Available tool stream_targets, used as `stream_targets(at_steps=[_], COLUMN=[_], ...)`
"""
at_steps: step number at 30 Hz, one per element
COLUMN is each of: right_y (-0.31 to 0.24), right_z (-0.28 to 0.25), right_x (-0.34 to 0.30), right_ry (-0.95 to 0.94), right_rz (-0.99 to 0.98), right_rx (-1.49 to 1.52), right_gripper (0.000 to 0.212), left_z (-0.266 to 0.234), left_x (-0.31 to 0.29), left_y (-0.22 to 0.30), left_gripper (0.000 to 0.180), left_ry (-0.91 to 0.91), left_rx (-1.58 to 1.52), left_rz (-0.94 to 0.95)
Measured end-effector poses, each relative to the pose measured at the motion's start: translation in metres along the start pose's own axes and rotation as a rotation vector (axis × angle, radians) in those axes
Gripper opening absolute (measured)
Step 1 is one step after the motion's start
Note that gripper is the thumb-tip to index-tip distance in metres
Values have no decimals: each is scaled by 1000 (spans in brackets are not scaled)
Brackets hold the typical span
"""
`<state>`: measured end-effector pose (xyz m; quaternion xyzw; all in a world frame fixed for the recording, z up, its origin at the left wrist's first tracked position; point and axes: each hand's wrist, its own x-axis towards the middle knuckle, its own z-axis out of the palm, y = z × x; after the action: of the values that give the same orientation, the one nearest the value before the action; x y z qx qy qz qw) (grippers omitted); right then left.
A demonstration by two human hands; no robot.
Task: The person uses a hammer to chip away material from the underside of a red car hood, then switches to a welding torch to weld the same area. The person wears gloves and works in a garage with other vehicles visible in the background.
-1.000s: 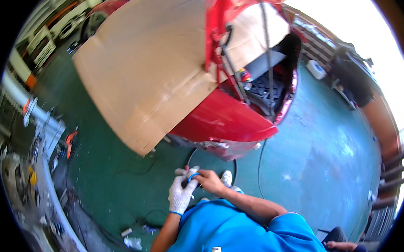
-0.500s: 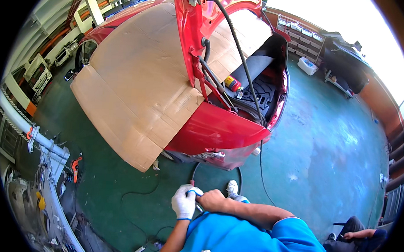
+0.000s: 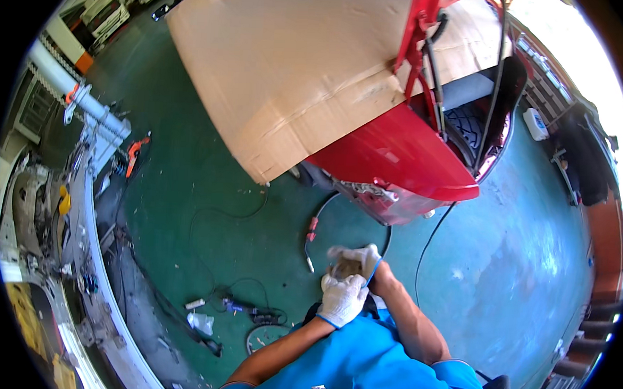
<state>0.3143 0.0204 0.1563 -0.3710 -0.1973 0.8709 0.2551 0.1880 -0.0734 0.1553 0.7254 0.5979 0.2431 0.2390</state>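
Note:
Both hands are together low in the middle, in front of the blue shirt. My left hand (image 3: 341,300) wears a white knit glove with a blue edge. Its fingers are curled and appear to grip the cuff of the white glove (image 3: 372,261) on my right hand (image 3: 364,256). The right hand points leftward above the left one, its fingertips smeared by motion. A brownish patch shows between the hands; I cannot tell what it is. Just ahead on the floor lies a black hose (image 3: 323,207) with a red fitting (image 3: 313,228) and a metal tip.
A red car (image 3: 397,149) with its rear lid raised stands ahead, partly covered by brown cardboard (image 3: 282,75). Cords, a blue-purple tool (image 3: 236,306) and a clear plastic bag (image 3: 201,322) lie on the green floor. Left is a metal frame (image 3: 103,269); a white jug (image 3: 535,124) stands right.
My right hand was bare and closed; now it is gloved. Both hands have shifted right and up in the picture. The view has turned, so the car sits higher and further right.

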Motion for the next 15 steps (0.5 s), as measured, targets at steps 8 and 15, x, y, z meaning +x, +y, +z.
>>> stream_targets(at_steps=[8, 15], right_y=[33, 26], right_z=[-48, 52], right_x=[34, 47], right_ry=[126, -142], right_rz=[-297, 163], right_rx=[-130, -207], right_gripper=[36, 54], left_z=[-12, 18], left_x=[1, -21], left_y=[18, -16], left_gripper=[13, 16], left_ry=[99, 408], left_rx=[-481, -893], left_rz=[-2, -314])
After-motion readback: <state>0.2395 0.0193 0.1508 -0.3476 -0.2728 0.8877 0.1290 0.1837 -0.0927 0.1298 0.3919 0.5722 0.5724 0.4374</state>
